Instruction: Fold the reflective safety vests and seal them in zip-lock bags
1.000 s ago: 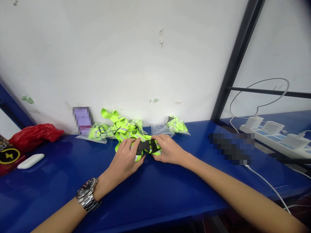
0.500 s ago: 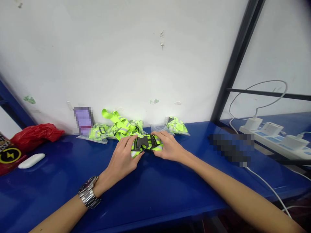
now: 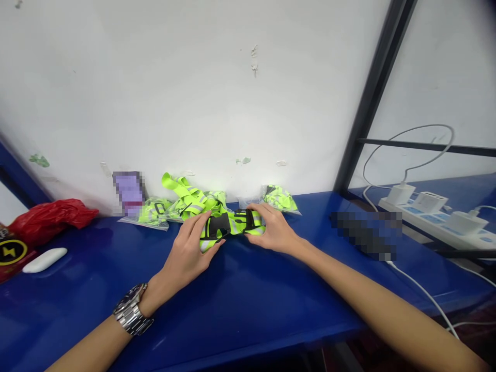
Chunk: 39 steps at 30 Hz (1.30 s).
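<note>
Between my hands is a neon yellow-green reflective strap bundle (image 3: 235, 227) with grey-silver stripes. My left hand (image 3: 188, 245) is closed around its left end, beside a wide black buckle half (image 3: 219, 226). Fingers and thumb of my right hand (image 3: 276, 231) pinch the right end, where a black pronged buckle half (image 3: 244, 219) shows. The two buckle halves are apart, with bright webbing visible between them. Just behind, a loose heap of the same reflective strap (image 3: 189, 195) leans toward the wall. My fingers hide both ends of the held bundle.
Clear bags with folded reflective straps lie behind, one at left (image 3: 155, 212), one at right (image 3: 279, 198). A phone (image 3: 129, 191) leans on the wall. A red plastic bag (image 3: 54, 219) and white case (image 3: 45, 260) are left; a power strip (image 3: 434, 219) is right, on the blue table (image 3: 232, 310).
My hands have moved apart with the strap bundle, the left one leftward and the right one slightly rightward. The buckle halves, close together before, now have a wider gap. The view has shifted slightly.
</note>
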### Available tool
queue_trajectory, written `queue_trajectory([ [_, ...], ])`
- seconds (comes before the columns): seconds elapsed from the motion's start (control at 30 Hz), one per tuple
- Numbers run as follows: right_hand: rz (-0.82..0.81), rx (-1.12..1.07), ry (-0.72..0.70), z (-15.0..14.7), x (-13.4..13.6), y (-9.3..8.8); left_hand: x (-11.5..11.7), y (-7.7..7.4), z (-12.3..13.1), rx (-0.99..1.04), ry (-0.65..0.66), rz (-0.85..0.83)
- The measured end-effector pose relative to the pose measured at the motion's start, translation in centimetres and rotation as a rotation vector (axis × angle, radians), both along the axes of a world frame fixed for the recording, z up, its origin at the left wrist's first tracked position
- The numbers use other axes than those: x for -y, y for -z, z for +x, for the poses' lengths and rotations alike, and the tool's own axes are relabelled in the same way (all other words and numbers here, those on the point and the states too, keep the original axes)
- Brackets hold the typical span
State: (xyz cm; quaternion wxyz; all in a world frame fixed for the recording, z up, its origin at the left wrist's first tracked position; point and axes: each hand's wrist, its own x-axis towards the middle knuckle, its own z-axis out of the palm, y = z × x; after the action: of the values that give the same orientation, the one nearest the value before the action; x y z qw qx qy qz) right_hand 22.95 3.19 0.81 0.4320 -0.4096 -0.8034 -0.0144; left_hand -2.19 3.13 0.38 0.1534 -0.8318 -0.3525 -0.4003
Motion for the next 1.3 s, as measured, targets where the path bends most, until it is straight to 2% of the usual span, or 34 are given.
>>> queue_trajectory([
  [0.43,0.133,0.129,-0.024,-0.5,0.2,0.6,-0.2,0.5,0.0,-0.011,0.034,0.049],
  [0.63,0.166,0.289,-0.021,-0.3,0.2,0.8,-0.4,0.5,-0.3,-0.096,0.049,0.05],
  [0.9,0.179,0.314,-0.024,-1.7,0.8,1.1,0.3,0.6,0.8,-0.228,0.077,0.102],
  [1.07,0.116,0.189,-0.032,-2.0,0.8,0.6,0.2,0.2,1.3,-0.208,0.039,0.099],
  [1.17,0.0,0.017,-0.013,-2.0,0.7,0.1,1.0,-0.2,1.6,-0.156,0.022,0.219],
  [1.23,-0.101,-0.105,0.025,-2.0,0.6,-0.2,2.1,-0.3,2.0,-0.138,0.114,0.295],
  [1.3,-0.2,-0.195,0.057,-2.0,0.6,-0.4,3.1,-0.2,2.6,-0.201,0.288,0.247],
])
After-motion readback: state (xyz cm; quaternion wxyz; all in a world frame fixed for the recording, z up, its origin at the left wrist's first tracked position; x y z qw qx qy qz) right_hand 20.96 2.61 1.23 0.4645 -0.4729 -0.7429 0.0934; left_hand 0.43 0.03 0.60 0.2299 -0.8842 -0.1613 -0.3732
